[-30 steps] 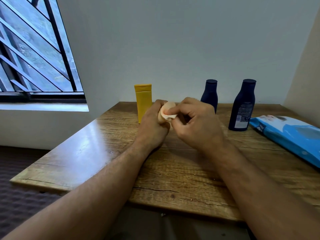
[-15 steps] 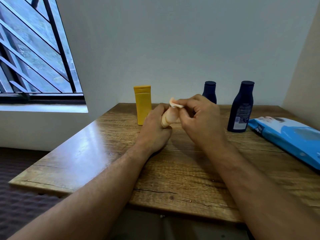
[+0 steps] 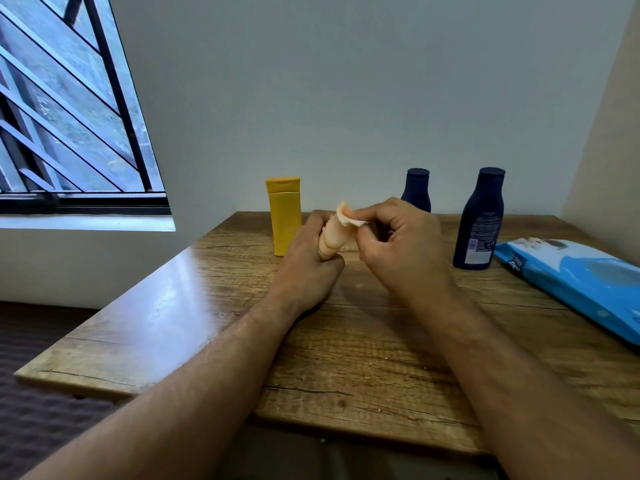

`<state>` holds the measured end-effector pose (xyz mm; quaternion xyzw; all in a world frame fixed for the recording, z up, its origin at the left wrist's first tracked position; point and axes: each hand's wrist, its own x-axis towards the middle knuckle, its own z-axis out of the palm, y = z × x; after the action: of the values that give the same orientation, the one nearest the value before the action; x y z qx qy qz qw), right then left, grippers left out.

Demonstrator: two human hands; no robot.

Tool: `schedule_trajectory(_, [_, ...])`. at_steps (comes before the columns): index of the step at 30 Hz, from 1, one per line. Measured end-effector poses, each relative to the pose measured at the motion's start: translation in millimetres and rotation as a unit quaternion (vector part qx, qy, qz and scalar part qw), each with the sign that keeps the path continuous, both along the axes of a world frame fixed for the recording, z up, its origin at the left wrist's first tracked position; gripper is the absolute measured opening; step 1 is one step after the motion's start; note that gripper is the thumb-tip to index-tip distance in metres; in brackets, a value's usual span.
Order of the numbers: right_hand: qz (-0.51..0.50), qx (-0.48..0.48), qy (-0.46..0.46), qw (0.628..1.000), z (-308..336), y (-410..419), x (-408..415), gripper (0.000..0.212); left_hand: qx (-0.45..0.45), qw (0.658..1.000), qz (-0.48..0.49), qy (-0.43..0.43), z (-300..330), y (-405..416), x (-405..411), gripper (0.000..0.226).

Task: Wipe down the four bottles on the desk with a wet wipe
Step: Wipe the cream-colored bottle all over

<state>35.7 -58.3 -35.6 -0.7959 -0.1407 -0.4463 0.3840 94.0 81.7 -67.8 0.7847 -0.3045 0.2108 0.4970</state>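
Observation:
My left hand (image 3: pixel 308 268) grips a small peach bottle (image 3: pixel 330 239) by its lower part, over the middle of the wooden desk (image 3: pixel 194 317). The bottle leans slightly to the right. My right hand (image 3: pixel 398 251) pinches a white wet wipe (image 3: pixel 351 220) against the bottle's top end. A yellow bottle (image 3: pixel 284 216) stands upright behind my left hand. Two dark blue bottles stand at the back right: a smaller one (image 3: pixel 417 188) partly hidden by my right hand, and a taller one (image 3: pixel 479 223).
A blue pack of wet wipes (image 3: pixel 575 278) lies flat at the desk's right edge. A plain wall runs behind the desk, and a barred window (image 3: pixel 69 126) is on the left. The desk's front edge is close to my forearms.
The peach bottle now sticks further out of my left fist. My right hand has drawn the wipe up from the bottle's side to its top end.

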Motion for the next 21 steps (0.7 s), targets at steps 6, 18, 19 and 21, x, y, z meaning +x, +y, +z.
schedule_trajectory(6, [0.078, -0.093, -0.006, 0.993, -0.1, 5.1, -11.9, 0.02, 0.01, 1.0, -0.008, -0.004, 1.8, 3.7, -2.5, 0.032])
schedule_trajectory(18, [0.002, -0.102, 0.055, 0.993, -2.4, -0.2, -6.2, 0.01, -0.071, 0.997, -0.036, 0.023, 2.0, -0.4, -3.5, 0.042])
schedule_trajectory(19, [0.014, -0.105, 0.056, 0.993, -2.5, 0.6, -7.2, 0.011, -0.083, 0.995, -0.04, 0.036, 2.0, 0.1, -3.8, 0.044])
schedule_trajectory(21, [0.014, -0.081, 0.045, 0.996, -1.9, 1.0, -5.2, 0.014, -0.115, 0.99, -0.049, 0.068, 2.4, 0.3, -4.6, 0.05])
